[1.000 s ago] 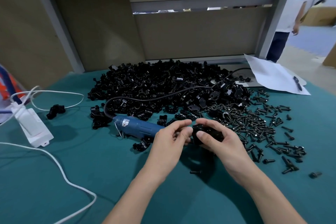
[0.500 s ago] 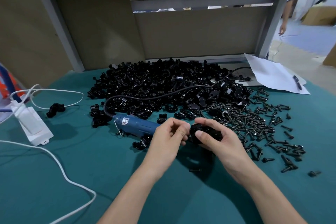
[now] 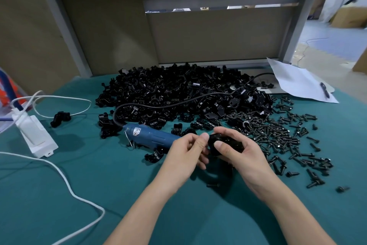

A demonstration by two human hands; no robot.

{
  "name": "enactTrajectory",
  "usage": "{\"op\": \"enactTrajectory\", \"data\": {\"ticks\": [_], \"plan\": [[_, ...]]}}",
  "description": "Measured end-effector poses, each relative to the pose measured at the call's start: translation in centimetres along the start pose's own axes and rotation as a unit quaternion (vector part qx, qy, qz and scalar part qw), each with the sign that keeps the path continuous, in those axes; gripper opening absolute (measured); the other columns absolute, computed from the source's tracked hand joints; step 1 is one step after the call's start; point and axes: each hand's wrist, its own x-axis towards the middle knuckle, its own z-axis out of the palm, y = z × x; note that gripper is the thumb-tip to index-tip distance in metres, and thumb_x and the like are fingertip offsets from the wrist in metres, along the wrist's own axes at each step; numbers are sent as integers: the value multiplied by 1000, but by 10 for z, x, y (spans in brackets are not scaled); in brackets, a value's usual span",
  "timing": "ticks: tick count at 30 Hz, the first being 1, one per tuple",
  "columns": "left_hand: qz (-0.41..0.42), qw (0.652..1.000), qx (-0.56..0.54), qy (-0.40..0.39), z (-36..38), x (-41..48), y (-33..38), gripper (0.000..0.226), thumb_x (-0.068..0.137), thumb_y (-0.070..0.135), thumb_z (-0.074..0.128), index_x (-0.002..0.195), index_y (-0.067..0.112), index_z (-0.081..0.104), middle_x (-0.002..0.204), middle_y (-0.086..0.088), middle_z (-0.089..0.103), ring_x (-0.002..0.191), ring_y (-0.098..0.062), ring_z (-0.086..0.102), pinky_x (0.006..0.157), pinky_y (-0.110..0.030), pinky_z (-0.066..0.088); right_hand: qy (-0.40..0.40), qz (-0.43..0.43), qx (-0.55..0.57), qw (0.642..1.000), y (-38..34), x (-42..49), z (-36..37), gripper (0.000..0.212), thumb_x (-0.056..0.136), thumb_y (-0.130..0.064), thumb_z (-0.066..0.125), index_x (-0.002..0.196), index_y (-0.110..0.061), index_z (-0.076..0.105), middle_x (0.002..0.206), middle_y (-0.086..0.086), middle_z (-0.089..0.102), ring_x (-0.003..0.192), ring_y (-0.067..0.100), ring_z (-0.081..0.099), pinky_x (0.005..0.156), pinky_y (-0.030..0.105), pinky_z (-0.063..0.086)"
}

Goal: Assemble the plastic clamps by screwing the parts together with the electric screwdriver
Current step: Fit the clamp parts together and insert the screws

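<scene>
Both hands meet over the green table, just in front of the parts pile. My right hand [image 3: 234,153] grips a black plastic clamp [image 3: 228,141] with thumb in front and fingers curled round its far side. My left hand [image 3: 188,151] pinches the clamp's left end with thumb and curled fingers. The blue electric screwdriver [image 3: 151,135] lies on the table behind my left hand, its black cord [image 3: 178,103] running back over the pile. A big heap of black clamp parts [image 3: 178,93] fills the middle, and black screws [image 3: 278,135] are spread at the right.
A white power adapter [image 3: 37,141] with white cables [image 3: 65,177] lies at the left. One assembled clamp [image 3: 60,118] sits near it. A loose screw [image 3: 212,185] lies under my hands. White paper with a pen [image 3: 301,83] is at the back right, beside grey frame posts.
Both hands have lifted slightly with the clamp and my left thumb has shifted on its left end. The person in the background at the right has walked out of view.
</scene>
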Motion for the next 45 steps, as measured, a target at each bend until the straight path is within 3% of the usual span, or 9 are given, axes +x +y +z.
{"op": "enactTrajectory", "data": {"ticks": [5,9,12,18,25,31,36,40,45], "plan": [[42,998,37,2,-2,0,0,3,98,13,64,97,13,62,73,11,67,70,-7,63,65,-21,53,-5,7,4,1000,1,0,0,47,75,-53,82,120,-39,73,116,-7,75,106,17,74,91,31,59],[3,1000,-24,-4,-1,0,2,10,98,19,65,104,11,63,84,3,67,75,-8,65,66,-23,55,-2,1,0,1000,0,1,0,59,72,-66,83,123,-39,72,120,-7,74,110,17,72,97,36,58],[-35,998,-43,-13,1,-1,2,24,101,28,59,100,4,62,74,4,67,68,-10,64,62,-23,54,-3,-1,-12,1000,1,1,-2,61,71,-68,82,124,-40,71,122,-8,74,114,15,70,99,39,54],[9,1000,6,7,-2,1,0,7,96,12,68,102,14,64,81,10,68,74,-4,64,68,-22,55,-9,4,-5,1000,2,0,-1,59,71,-64,84,123,-38,72,119,-6,74,107,17,73,91,32,59],[-61,997,-39,-17,0,-2,0,32,102,36,56,93,7,65,72,5,66,66,-10,64,62,-24,53,-11,-3,-30,999,2,1,-2,48,77,-56,80,122,-42,72,122,-9,73,115,14,69,104,43,53],[-5,1000,-27,-4,-2,1,2,5,99,14,64,103,11,64,78,5,66,71,-7,64,66,-24,56,-10,4,-19,1000,1,1,-2,47,78,-53,79,123,-40,72,121,-7,74,113,17,71,104,46,55],[-65,997,-31,-11,0,-2,1,35,103,37,54,93,6,64,71,3,66,66,-14,65,66,-32,57,-19,3,-24,1000,-3,-1,-1,45,77,-52,78,121,-42,72,119,-8,75,111,12,71,96,32,55],[-34,999,-28,-1,-3,-1,2,22,102,26,60,94,6,67,74,4,70,67,-10,66,63,-24,55,-23,8,-16,1000,-5,-2,0,43,76,-51,79,118,-43,73,115,-8,76,105,11,72,89,25,57],[29,998,44,24,-5,-1,2,2,95,15,70,95,16,68,81,8,74,77,-9,71,79,-25,58,-21,16,7,1000,-5,-2,1,45,77,-47,81,120,-38,74,116,-4,76,106,17,74,87,25,58]]}}
